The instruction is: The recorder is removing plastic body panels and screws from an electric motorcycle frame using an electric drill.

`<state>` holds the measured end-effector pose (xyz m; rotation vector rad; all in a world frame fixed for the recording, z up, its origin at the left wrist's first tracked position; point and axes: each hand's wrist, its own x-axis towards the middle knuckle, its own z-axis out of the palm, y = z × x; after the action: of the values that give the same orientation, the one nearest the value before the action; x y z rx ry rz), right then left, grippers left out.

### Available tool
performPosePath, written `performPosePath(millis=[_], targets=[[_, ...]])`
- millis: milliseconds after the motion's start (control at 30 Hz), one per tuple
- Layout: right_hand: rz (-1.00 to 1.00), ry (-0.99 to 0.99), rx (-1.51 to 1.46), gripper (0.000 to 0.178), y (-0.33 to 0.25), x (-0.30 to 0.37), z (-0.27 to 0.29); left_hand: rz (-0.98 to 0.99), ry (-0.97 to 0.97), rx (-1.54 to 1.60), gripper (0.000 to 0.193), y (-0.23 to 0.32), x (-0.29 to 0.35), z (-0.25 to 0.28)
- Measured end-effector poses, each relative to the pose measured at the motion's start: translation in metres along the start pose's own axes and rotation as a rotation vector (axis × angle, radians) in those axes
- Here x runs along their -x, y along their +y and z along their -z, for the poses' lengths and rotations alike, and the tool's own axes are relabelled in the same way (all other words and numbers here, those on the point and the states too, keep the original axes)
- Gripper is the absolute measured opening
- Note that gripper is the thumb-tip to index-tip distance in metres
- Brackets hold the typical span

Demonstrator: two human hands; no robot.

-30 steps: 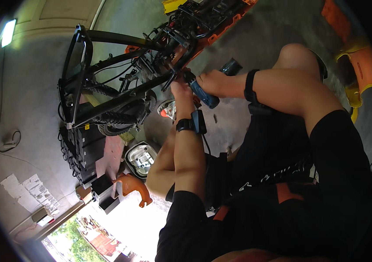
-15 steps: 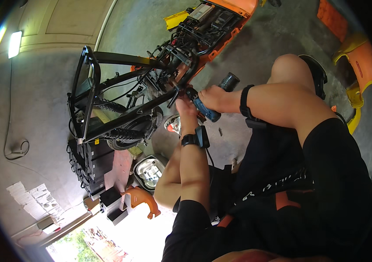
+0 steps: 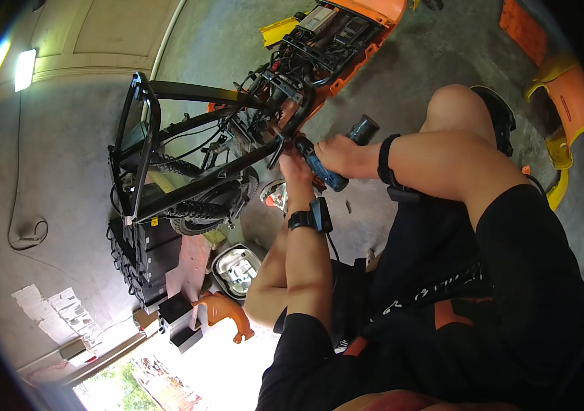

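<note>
A blue and black cordless drill (image 3: 326, 171) is gripped in my right hand (image 3: 337, 153), its dark battery end (image 3: 363, 129) sticking out above my knuckles. The drill's nose meets the lower part of a black tubular vehicle frame (image 3: 234, 164). Just left of the nose, my left hand (image 3: 294, 166) reaches up against the same frame joint. Its fingertips are hidden by the tube and the drill, so what they touch cannot be made out. Beyond the joint lie exposed wiring and mechanical parts (image 3: 275, 85) of the partly stripped vehicle.
An orange body section (image 3: 391, 14) carries electronic boxes. A wheel (image 3: 220, 209) and coil shock absorbers (image 3: 199, 209) sit under the frame. Black cases (image 3: 151, 253), an open grey case (image 3: 234, 270) and an orange curved panel (image 3: 222, 314) stand lower left. Orange and yellow panels (image 3: 569, 103) lie at right.
Both hands and the drill keep nearly the same place at the frame joint. The whole view has shifted very slightly.
</note>
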<state>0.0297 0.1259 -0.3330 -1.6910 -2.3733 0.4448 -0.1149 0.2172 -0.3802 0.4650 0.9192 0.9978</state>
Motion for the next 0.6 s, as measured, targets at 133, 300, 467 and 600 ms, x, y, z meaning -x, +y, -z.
performPosePath(millis=[133,300,467,600], targets=[[-0.024,-0.038,-0.020,0.045,0.001,-0.002,-0.006,-0.015,0.021,-0.013,0.022,-0.001,0.001,-0.002],[-0.087,0.061,-0.037,0.063,-0.001,0.000,-0.014,-0.053,-0.063,-0.063,0.025,0.001,0.002,0.000],[-0.106,-0.038,-0.160,0.067,-0.002,0.002,-0.010,0.031,-0.009,-0.005,0.026,0.004,-0.001,0.007],[-0.111,-0.081,-0.152,0.065,-0.007,0.005,-0.011,0.029,0.035,0.005,0.022,0.004,-0.001,0.012]])
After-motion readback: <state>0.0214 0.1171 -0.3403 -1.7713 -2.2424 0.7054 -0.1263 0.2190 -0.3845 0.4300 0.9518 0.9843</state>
